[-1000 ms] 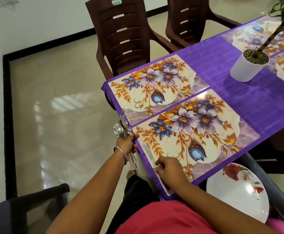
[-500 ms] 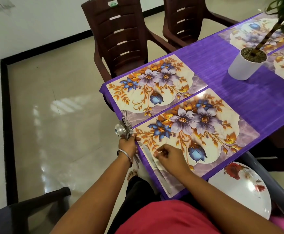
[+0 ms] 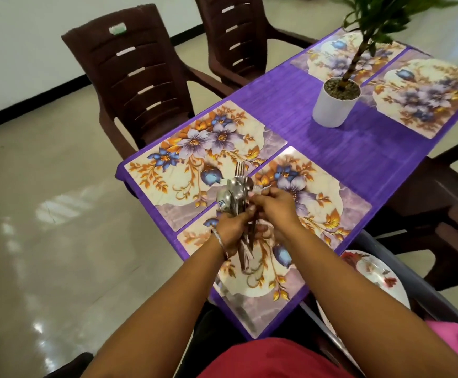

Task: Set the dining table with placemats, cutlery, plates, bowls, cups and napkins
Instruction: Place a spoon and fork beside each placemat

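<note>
My left hand (image 3: 232, 229) grips a bundle of steel cutlery (image 3: 236, 193), spoons and a fork pointing up, above the near floral placemat (image 3: 320, 211). My right hand (image 3: 275, 211) meets the bundle from the right and pinches one piece near its top. A knife (image 3: 238, 309) lies along the near left edge of that placemat. A second floral placemat (image 3: 184, 162) lies beyond it on the purple table (image 3: 317, 148). Two more placemats (image 3: 426, 99) lie at the far end.
A white pot with a green plant (image 3: 334, 105) stands mid-table. Two brown plastic chairs (image 3: 138, 77) stand along the far left side. A white floral plate (image 3: 372, 279) sits on a dark seat at the lower right, beside something pink (image 3: 456, 339).
My right hand left the knife on the placemat and rose to the cutlery bundle. My left hand carried the bundle from the table's edge to above the near placemat.
</note>
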